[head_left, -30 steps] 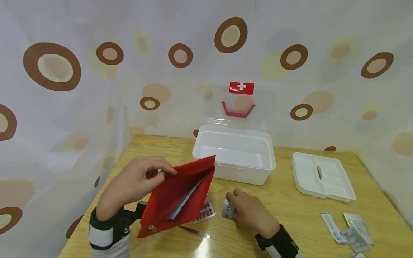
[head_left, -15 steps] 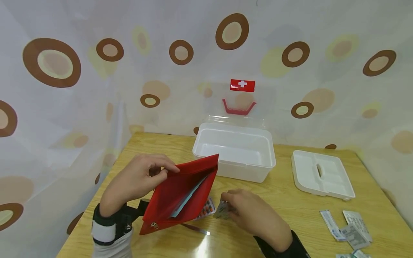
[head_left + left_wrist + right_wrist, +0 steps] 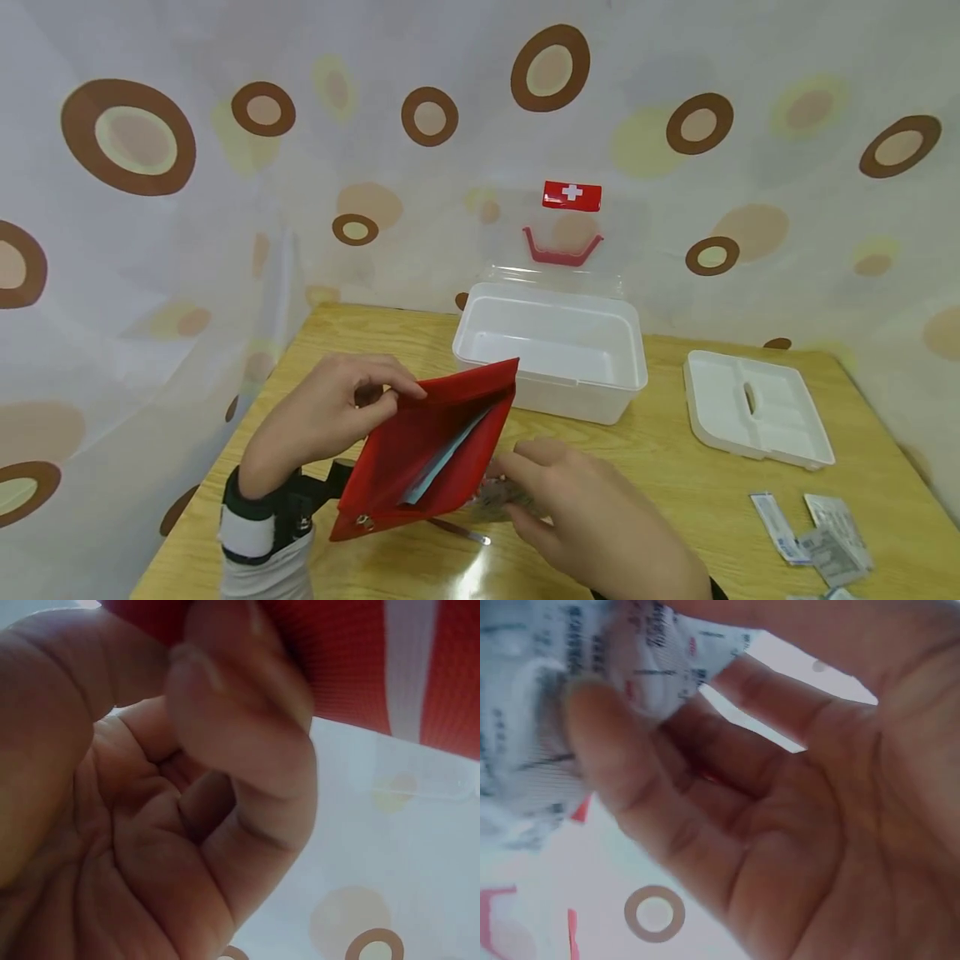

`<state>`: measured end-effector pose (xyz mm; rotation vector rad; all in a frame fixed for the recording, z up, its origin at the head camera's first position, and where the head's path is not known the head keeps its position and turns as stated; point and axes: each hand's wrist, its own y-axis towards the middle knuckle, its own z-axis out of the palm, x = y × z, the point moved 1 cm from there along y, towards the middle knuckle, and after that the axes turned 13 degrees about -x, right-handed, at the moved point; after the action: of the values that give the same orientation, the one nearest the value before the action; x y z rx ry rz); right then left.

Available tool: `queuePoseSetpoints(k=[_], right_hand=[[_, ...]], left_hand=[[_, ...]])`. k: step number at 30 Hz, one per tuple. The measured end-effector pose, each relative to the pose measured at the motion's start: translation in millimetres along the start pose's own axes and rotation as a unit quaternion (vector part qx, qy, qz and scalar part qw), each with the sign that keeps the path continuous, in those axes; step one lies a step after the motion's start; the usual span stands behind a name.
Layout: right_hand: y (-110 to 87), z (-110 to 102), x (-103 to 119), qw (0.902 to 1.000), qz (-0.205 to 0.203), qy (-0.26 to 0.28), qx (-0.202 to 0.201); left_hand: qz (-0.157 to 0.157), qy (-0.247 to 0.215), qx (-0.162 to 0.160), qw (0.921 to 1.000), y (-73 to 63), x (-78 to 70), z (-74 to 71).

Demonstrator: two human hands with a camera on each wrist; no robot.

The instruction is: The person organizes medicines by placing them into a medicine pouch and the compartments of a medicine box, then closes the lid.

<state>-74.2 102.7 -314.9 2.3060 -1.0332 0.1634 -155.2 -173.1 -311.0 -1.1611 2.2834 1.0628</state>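
My left hand (image 3: 330,421) pinches the upper edge of a red zip pouch (image 3: 397,446), held tilted above the table with its mouth gaping. A pale blue flat item (image 3: 447,462) lies inside it. In the left wrist view the thumb and fingers close on the red fabric (image 3: 345,667), which has a white stripe. My right hand (image 3: 607,512) pinches a silver foil blister pack (image 3: 491,497) close to the pouch's right side. Dark print shows on its foil (image 3: 525,735) in the right wrist view, blurred. The pouch partly hides slim metal tweezers (image 3: 461,531) on the table.
A white first-aid box (image 3: 551,392) with its clear lid raised stands behind the pouch. A white divided tray (image 3: 757,408) lies at the back right. Several small packets (image 3: 780,529) lie at the right front of the wooden table (image 3: 637,467).
My right hand has lifted the silver blister pack off the table and moved it left towards the pouch. The capsule blister pack seen earlier is now covered. My left hand has barely shifted.
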Motion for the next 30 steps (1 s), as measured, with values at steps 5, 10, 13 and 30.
queuePoseSetpoints(k=[5, 10, 13, 30], right_hand=[[7.2, 3, 9, 0.9948, -0.057, 0.010, -0.083], [12.9, 13, 9, 0.9876, -0.079, 0.025, -0.134], [16.8, 23, 6, 0.9862, -0.075, 0.030, -0.144], [25.2, 61, -10, 0.9978, -0.043, 0.028, -0.043]], left_hand=[[0.011, -0.022, 0.006, 0.9997, 0.9, -1.0, 0.7], [0.012, -0.044, 0.013, 0.9989, 0.9, -2.3, 2.4], [0.014, -0.047, 0.017, 0.9986, 1.7, -3.9, 4.2], [0.015, -0.039, 0.038, 0.9984, 4.9, -6.2, 10.3]])
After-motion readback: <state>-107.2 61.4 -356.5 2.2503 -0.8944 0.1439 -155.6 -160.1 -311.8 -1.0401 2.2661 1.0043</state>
